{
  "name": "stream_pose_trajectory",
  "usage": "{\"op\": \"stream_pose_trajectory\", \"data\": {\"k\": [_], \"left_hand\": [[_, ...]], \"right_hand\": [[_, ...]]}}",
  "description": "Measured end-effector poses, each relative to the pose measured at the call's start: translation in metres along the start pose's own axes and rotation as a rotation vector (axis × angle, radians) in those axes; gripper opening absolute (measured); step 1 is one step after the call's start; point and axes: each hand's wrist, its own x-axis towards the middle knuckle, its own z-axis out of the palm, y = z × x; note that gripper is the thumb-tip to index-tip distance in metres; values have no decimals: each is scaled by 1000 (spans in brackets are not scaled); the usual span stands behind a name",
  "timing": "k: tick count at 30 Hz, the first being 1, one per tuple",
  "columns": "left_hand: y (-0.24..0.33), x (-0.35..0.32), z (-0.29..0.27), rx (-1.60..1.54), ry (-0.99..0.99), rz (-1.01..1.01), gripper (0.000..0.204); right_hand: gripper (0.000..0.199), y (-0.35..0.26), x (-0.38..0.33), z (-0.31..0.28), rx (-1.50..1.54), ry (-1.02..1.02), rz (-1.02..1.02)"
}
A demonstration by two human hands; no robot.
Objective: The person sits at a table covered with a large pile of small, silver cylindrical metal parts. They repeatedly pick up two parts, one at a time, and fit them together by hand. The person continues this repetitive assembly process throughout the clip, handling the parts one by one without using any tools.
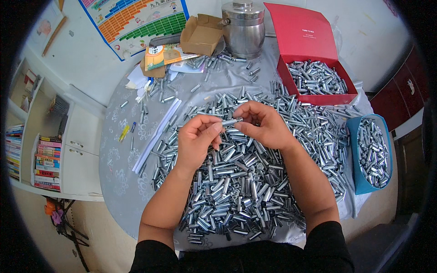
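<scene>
Centrally, small metal sleeve (231,121) pinched between left hand (196,136) and right hand (264,123), both grasping, above sleeve pile (236,182) on table (118,182); red box (318,98) far right.

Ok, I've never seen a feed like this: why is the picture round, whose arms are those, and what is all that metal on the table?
There is no machine here. A person wears a wide-angle camera on the head, looking down, so the picture bends toward its rim. The two forearms coming up from the bottom are that person's own. The left hand and right hand meet over the middle and hold one small metal sleeve between their fingertips. Under them a big heap of metal sleeves of the same kind covers the round table. At the right sit a red box and a blue tub, both holding more sleeves. At the far edge stand a steel pot and an open cardboard box.
</scene>
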Motion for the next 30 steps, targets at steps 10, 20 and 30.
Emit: {"op": "stream_pose_trajectory", "data": {"k": [10, 20, 30], "left_hand": [[-3, 2, -5, 46, -40, 10, 12], [9, 3, -9, 36, 75, -43, 10], [45, -1, -30, 686, -754, 212, 12]], "right_hand": [[20, 0, 2, -3, -130, 30, -37], [15, 3, 3, -8, -11, -1, 29], [17, 1, 5, -14, -60, 163, -110]]}}
